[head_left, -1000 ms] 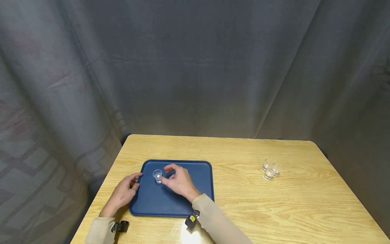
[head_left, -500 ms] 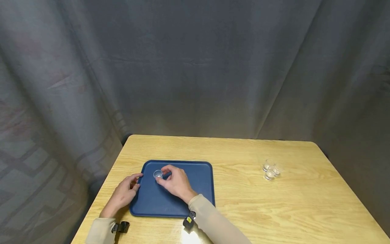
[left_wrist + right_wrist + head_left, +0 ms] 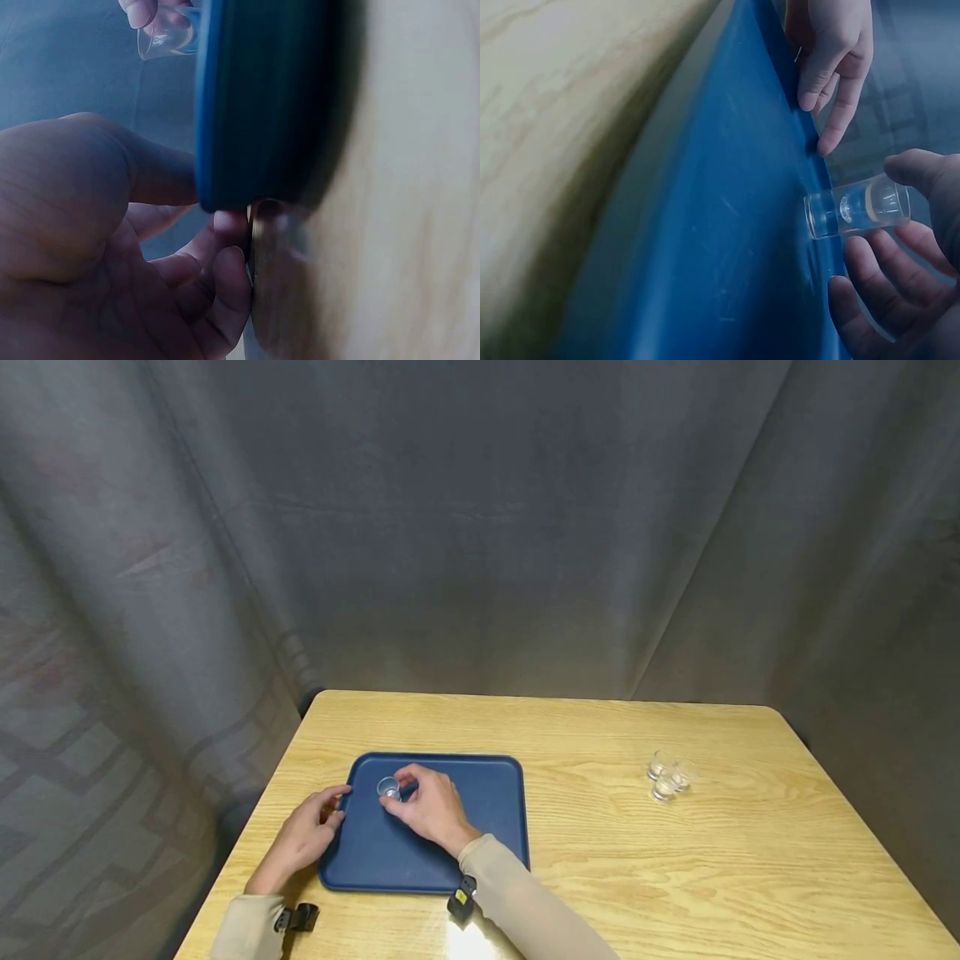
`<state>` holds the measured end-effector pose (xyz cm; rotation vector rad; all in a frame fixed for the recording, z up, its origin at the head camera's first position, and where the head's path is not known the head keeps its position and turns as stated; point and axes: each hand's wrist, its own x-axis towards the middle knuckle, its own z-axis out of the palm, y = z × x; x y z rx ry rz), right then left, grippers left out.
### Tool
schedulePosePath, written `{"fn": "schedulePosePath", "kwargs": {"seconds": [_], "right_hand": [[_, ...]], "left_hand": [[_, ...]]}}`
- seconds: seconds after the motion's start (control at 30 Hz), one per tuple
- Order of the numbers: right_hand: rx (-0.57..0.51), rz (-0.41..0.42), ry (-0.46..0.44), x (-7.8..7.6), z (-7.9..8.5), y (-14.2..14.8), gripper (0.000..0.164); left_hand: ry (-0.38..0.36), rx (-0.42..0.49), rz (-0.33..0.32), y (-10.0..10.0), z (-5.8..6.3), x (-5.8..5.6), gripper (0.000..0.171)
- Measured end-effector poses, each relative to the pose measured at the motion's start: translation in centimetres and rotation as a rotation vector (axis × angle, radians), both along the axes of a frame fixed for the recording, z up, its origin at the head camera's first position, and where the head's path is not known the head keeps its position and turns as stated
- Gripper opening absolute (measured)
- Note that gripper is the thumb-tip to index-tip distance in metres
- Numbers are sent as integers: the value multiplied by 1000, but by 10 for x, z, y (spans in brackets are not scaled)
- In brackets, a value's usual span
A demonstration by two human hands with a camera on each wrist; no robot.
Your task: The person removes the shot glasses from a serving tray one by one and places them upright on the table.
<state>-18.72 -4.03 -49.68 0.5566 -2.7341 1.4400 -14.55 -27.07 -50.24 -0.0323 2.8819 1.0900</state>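
A small clear shot glass (image 3: 387,787) stands upright near the left side of a blue tray (image 3: 390,864). My right hand (image 3: 429,808) pinches it, thumb on the near side and fingers on the far side. In the right wrist view the thumb and fingertips sit around the upper part of the shot glass (image 3: 859,206), its base down at the tray. My left hand (image 3: 305,833) holds the tray's left edge. The left wrist view has the thumb along the tray rim (image 3: 212,112) and the other fingers curled at its outer side.
Three more clear shot glasses (image 3: 663,789) stand grouped on the right half of the wooden table (image 3: 720,868). A grey curtain (image 3: 480,527) hangs behind the table and along its sides.
My right hand has moved slightly left onto the shot glass, and its thumb and fingers have closed around it. The left hand and the tray have stayed in place.
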Motion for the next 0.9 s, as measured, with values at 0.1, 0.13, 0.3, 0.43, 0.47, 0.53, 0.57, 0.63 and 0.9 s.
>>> {"fn": "schedulePosePath", "kwargs": {"seconds": [0.1, 0.13, 0.3, 0.43, 0.47, 0.53, 0.57, 0.63, 0.9], "right_hand": [[-1, -1, 9, -1, -1, -1, 38], [-1, -1, 14, -1, -2, -1, 38], [1, 5, 35, -1, -1, 0, 37], [-7, 8, 37, -1, -2, 1, 36], [-13, 8, 36, -1, -2, 1, 35], [-29, 6, 32, -1, -3, 2, 35], [-37, 4, 31, -1, -3, 2, 35], [-52, 1, 30, -1, -4, 3, 35], [-118, -12, 10, -1, -5, 13, 36]], "left_hand": [[3, 1, 1, 0, -1, 0, 42], [3, 1, 1, 0, -1, 0, 42], [0, 1, 4, 0, 0, 0, 42], [-2, 1, 6, 0, 0, 1, 42], [-3, 0, 7, 0, 0, 1, 42], [-4, -1, 8, 0, 0, 1, 42], [-5, 0, 8, 0, 0, 1, 42], [-6, -2, 8, 0, -1, 1, 42], [2, -2, -1, 0, -1, 1, 42]]}}
